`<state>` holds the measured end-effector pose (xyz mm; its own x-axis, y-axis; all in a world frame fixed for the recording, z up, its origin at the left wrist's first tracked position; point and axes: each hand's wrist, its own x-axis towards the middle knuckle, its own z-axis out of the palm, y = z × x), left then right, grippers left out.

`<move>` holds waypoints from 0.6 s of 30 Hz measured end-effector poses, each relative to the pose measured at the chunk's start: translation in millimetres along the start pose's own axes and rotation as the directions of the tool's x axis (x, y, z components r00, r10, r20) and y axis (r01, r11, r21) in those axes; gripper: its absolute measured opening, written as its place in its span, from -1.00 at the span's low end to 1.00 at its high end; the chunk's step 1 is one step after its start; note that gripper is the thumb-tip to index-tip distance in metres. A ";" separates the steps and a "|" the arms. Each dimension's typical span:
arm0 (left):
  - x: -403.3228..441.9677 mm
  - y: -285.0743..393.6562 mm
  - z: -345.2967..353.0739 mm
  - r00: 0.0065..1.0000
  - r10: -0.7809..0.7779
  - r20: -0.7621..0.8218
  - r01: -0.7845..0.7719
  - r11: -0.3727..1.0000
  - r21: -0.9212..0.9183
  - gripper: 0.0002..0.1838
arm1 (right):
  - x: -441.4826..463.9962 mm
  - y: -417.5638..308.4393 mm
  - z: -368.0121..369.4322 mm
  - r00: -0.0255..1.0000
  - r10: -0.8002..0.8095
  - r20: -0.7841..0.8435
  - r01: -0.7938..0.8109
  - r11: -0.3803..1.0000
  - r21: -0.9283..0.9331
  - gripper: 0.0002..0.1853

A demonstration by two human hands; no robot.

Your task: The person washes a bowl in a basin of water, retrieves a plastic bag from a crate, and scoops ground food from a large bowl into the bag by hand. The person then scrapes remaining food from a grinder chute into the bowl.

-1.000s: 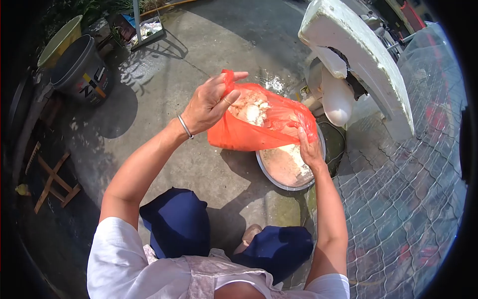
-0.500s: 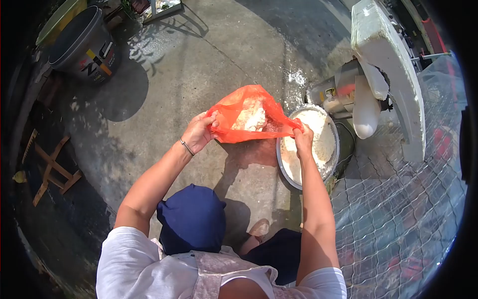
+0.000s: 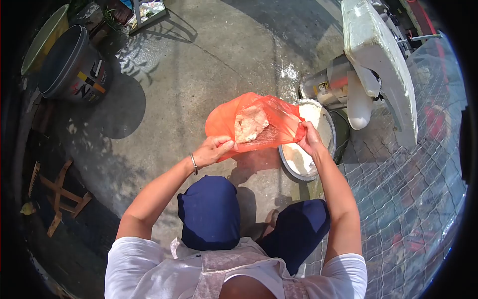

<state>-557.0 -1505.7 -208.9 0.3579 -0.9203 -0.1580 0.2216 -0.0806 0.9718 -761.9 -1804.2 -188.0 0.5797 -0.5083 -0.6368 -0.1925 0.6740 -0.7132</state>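
Note:
Stretched between my two hands is a red plastic bag (image 3: 224, 117). Inside it lies a pale, crumbly lump (image 3: 250, 123), seen through and past the thin film. My left hand (image 3: 215, 148) pinches the bag's lower left edge between thumb and fingers. Gathered bag plastic is bunched in my right hand (image 3: 311, 139), whose fingers are closed round it. Just under the right hand and forearm stands a round bucket (image 3: 332, 130) with cream-coloured, powdery material (image 3: 309, 113) in it; part of its top is hidden by the bag and hand.
A dark bucket (image 3: 62, 62) stands at the far left, near a wooden cross-shaped frame (image 3: 59, 192). To the right are a tipped bucket (image 3: 318, 84), a white foam piece (image 3: 371, 45) and wire mesh (image 3: 398, 199) over plastic sheeting. White powder (image 3: 289, 72) marks the concrete.
My left hand has moved down and slightly right along the bag. The bag's mouth has narrowed, with plastic gathered in my right hand. The view has shifted a little.

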 end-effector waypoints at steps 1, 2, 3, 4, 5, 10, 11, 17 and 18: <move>-0.5 -9.1 -1.5 1.000 -0.013 -0.001 0.013 0.999 0.034 -0.72 | -3.1 10.7 -4.3 1.000 0.010 -0.004 -0.010 1.000 -0.022 -0.78; 4.4 -20.4 -8.7 0.990 -0.065 -0.123 0.064 0.998 -0.010 -0.72 | -3.7 19.7 -9.1 1.000 0.027 -0.011 -0.027 0.999 -0.038 -0.73; 5.6 -20.1 -12.8 0.962 -0.129 -0.241 0.117 0.991 -0.063 -0.72 | -5.9 23.2 -11.3 0.997 -0.040 0.060 0.051 0.979 -0.198 -0.59; 11.8 -19.3 -24.7 0.939 -0.174 -0.298 0.131 0.979 -0.157 -0.71 | -4.4 30.1 -11.6 0.996 -0.090 0.030 0.095 0.956 -0.277 -0.61; 17.2 -16.9 -28.3 0.914 -0.218 -0.342 0.128 0.955 -0.266 -0.73 | -0.2 32.7 -4.7 0.989 -0.145 0.008 0.138 0.925 -0.355 -0.62; 48.3 -11.9 -28.7 0.924 -0.207 -0.323 -0.116 0.652 -0.749 -0.74 | 72.1 30.4 -21.1 0.977 -0.196 -0.079 0.198 0.980 0.013 -0.81; 59.0 -10.9 -29.1 0.903 -0.199 -0.381 -0.149 0.686 -0.712 -0.74 | 76.6 18.1 -17.5 0.985 -0.163 0.062 0.154 0.978 0.141 -0.83; 46.5 26.3 -22.8 0.806 -0.232 -0.545 -0.086 0.865 -0.495 -0.70 | 99.0 2.3 1.4 0.970 -0.135 0.201 0.112 0.986 0.122 -0.79; 48.2 11.2 -15.3 0.764 -0.265 -0.588 -0.018 0.902 -0.431 -0.70 | 115.4 18.5 -13.5 0.971 -0.130 0.199 0.130 0.991 0.012 -0.79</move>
<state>-523.4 -1545.1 -208.4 0.7482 -0.4567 -0.4812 0.5839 0.1090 0.8045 -709.2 -1857.6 -278.6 0.7458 -0.4745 -0.4676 -0.1057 0.6087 -0.7863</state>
